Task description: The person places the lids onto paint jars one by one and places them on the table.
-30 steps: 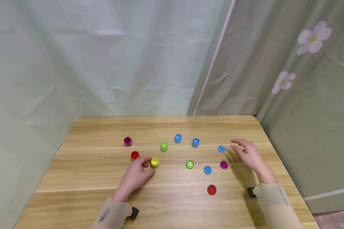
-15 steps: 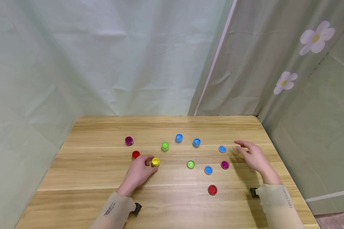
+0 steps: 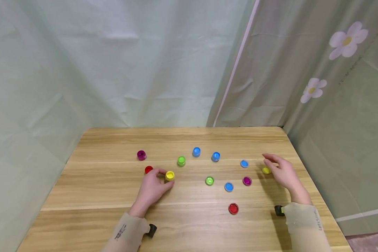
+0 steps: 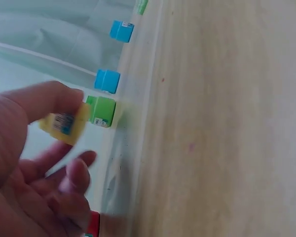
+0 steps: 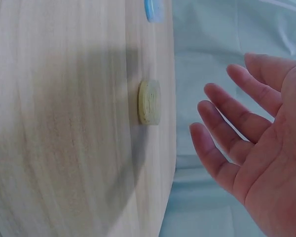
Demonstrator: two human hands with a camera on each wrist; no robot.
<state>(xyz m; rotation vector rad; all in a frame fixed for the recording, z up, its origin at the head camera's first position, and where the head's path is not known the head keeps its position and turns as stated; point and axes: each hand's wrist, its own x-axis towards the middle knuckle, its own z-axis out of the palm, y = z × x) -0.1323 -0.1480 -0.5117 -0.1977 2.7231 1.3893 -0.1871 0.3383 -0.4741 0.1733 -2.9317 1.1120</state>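
Small yellow plastic pot (image 3: 169, 175) sits left of centre on the wooden table (image 3: 189, 224), pinched by left hand (image 3: 152, 189). Flat yellow lid (image 3: 266, 170) lies flat at 3 o'clock; right hand (image 3: 283, 174) hovers beside it, fingers spread, empty. Likely pairing step: next calls for gripping the lid (thin, low). Magenta lid (image 3: 247, 181) and blue lid (image 3: 244, 163) crowd between.
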